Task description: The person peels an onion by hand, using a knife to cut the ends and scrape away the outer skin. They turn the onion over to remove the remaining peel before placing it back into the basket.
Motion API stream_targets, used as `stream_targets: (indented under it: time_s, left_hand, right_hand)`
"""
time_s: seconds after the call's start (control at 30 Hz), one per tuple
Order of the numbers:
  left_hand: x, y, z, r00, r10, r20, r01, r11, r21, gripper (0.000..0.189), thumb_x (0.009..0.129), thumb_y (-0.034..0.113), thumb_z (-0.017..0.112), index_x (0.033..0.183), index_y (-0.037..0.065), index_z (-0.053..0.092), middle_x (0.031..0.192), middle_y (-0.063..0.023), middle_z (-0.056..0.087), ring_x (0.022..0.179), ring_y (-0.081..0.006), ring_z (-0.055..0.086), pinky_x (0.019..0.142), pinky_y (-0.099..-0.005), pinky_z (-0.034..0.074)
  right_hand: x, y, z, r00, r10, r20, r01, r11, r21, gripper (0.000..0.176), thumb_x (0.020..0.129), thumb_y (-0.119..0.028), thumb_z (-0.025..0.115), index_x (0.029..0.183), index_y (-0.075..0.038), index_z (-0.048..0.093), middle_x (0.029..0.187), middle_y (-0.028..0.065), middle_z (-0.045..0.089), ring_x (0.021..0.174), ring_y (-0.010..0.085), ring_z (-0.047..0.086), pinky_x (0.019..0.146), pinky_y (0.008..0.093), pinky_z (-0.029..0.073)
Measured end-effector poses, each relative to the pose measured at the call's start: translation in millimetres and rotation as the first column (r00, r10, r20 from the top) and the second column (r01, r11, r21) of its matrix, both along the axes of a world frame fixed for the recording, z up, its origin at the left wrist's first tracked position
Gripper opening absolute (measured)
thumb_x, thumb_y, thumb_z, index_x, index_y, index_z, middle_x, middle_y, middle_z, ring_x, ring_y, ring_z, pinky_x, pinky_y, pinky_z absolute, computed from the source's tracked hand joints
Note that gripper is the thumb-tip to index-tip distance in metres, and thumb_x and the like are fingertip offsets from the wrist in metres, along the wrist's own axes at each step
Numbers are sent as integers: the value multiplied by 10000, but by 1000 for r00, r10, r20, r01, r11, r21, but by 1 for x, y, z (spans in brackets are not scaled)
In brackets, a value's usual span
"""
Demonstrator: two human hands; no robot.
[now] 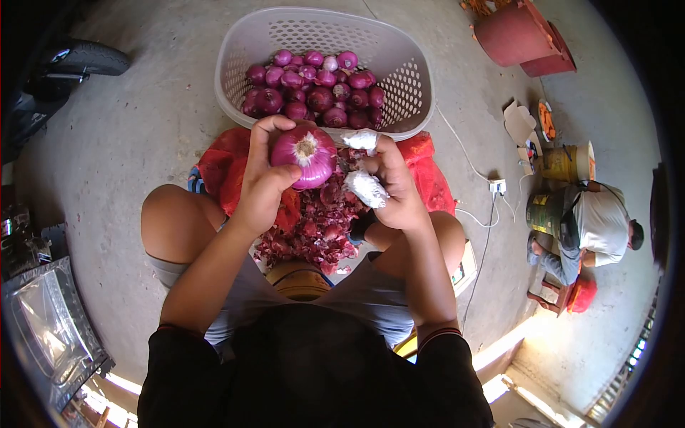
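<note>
Working from the left of my feed, I see the left hand (260, 187) curled around a large purple onion (305, 160), thumb and fingers on its sides, its pale tufted end towards me. Just beyond is the grey basket (239, 64), part filled with glossy onions (307, 93); below the held one, loose skins (307, 239) lie heaped between the knees. I judge the step to be peeling, and this onion looks nearly bare. To its right, the right hand (399, 187) is bent, thumb and forefinger in white wraps (365, 189) and slightly apart; I can't tell whether they pinch anything. I'd say the next move calls for a steady left hold while those wrapped tips work any remaining skin near the tuft.
</note>
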State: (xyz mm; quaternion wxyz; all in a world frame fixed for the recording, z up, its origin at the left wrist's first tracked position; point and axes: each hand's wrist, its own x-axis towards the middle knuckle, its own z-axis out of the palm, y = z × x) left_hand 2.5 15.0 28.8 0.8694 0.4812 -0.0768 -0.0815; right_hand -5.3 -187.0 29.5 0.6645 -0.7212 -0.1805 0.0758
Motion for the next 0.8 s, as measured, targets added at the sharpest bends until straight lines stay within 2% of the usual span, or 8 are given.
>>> stream_targets:
  time_s: [0.13,0.23,0.33,0.53,0.73,0.8]
  left_hand:
    - [-1,-2,5,994,16,110,-30,992,123,548,687,-11,487,1209,67,341,1195,-125,444,1072,-190,471,940,-334,388]
    - [-1,-2,6,991,5,132,-27,985,169,553,679,-25,496,1203,66,344,1187,-120,437,1064,-180,460,929,-322,387]
    - [0,1,5,987,-30,157,-4,977,214,542,680,-15,494,1196,65,348,1160,-110,438,1033,-162,454,908,-302,389]
    - [1,4,2,992,-83,97,58,970,234,524,685,2,486,1190,55,358,1132,-94,442,989,-142,450,881,-279,389]
    - [0,3,1,996,-84,37,79,991,110,526,688,10,483,1196,53,353,1130,-94,454,1015,-150,456,905,-289,380]
    - [0,3,3,996,-79,47,75,993,89,530,687,12,482,1198,55,350,1141,-101,457,1029,-158,460,920,-297,376]
  right_hand:
    - [3,2,6,999,32,31,-26,983,-179,484,789,-9,628,1227,-65,431,803,104,648,812,217,654,751,316,473]
    - [5,0,7,997,45,70,-27,970,-241,464,762,-35,646,1188,-81,468,775,134,647,774,283,667,715,331,490]
    - [5,-3,6,985,56,160,-7,957,-290,450,731,-51,662,1151,-86,503,832,138,657,810,332,658,689,360,497]
    - [5,0,16,984,93,153,-32,932,-360,434,714,-52,665,1124,-84,527,910,124,656,821,326,659,684,369,503]
    - [4,10,0,956,-5,294,50,988,-147,403,742,0,626,1126,-68,521,945,119,645,821,305,658,709,338,499]
    - [3,13,-6,955,-19,298,50,994,-98,402,759,15,613,1141,-52,504,941,119,637,825,267,655,731,323,492]
